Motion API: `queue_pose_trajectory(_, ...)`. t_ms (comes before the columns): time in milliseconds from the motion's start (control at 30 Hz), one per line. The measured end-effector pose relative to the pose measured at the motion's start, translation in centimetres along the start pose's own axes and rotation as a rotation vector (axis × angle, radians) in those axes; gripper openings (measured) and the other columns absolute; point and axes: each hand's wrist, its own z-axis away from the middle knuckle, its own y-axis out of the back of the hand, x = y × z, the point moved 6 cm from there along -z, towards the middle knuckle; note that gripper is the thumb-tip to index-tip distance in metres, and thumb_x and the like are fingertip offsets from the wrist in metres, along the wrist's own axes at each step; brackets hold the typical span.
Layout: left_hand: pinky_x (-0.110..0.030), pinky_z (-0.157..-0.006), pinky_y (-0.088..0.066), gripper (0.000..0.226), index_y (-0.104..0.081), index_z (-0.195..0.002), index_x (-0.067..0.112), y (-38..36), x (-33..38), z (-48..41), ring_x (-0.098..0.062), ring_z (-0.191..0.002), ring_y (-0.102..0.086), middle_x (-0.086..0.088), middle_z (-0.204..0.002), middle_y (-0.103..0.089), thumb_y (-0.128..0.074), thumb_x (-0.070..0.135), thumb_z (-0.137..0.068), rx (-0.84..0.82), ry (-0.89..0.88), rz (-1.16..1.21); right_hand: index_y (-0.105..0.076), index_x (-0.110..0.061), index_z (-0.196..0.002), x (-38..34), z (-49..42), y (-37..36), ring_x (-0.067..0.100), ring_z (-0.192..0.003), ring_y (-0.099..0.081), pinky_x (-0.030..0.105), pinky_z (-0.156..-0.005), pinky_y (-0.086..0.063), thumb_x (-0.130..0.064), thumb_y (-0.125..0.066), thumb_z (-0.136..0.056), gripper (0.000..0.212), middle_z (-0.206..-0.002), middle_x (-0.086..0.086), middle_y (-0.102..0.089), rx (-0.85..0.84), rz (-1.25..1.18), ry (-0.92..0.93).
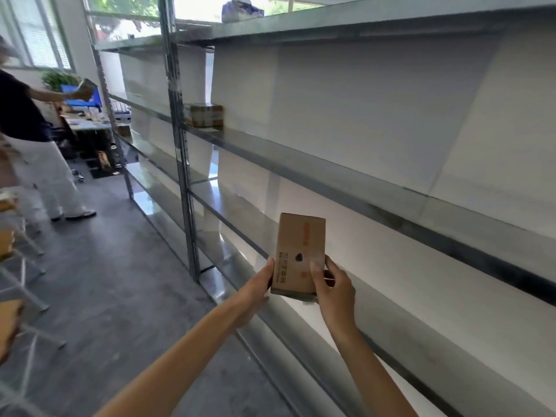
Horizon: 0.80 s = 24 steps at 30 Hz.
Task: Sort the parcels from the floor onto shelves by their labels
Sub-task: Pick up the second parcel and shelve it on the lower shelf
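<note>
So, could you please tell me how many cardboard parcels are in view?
3 clear ones: one held in both hands, one on the upper shelf, one in the other person's hand. Others may be hidden.

Both bare forearms stretched forward toward one o'clock. Left hand (259, 282) clasping at nine o'clock, thumb up; right hand (332, 285) at three o'clock, fingers curled, thumb pressed forward.

Grey metal shelving (301, 173) — one taped cardboard box (204, 115) on upper shelf, near upright.
</note>
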Motion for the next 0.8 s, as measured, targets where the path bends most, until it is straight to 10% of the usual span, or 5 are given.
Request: queue_pose_trajectory(800,-0.048,-0.119,-0.015,0.06,-0.045,-0.135,0.028,14.5,3.0,-7.9,-0.021,-0.142,-0.029,-0.005,-0.147,-0.044,-0.006,0.054,-0.097,0.074,-0.005,0.014,-0.054,-0.023,-0.13,-4.3,-10.3,-14.7,0.023,-0.105,-0.062,0.039,-0.094,-0.053,-0.046,-0.051,-0.09,0.046,-0.115,0.008,-0.063,-0.11,0.016,0.046)
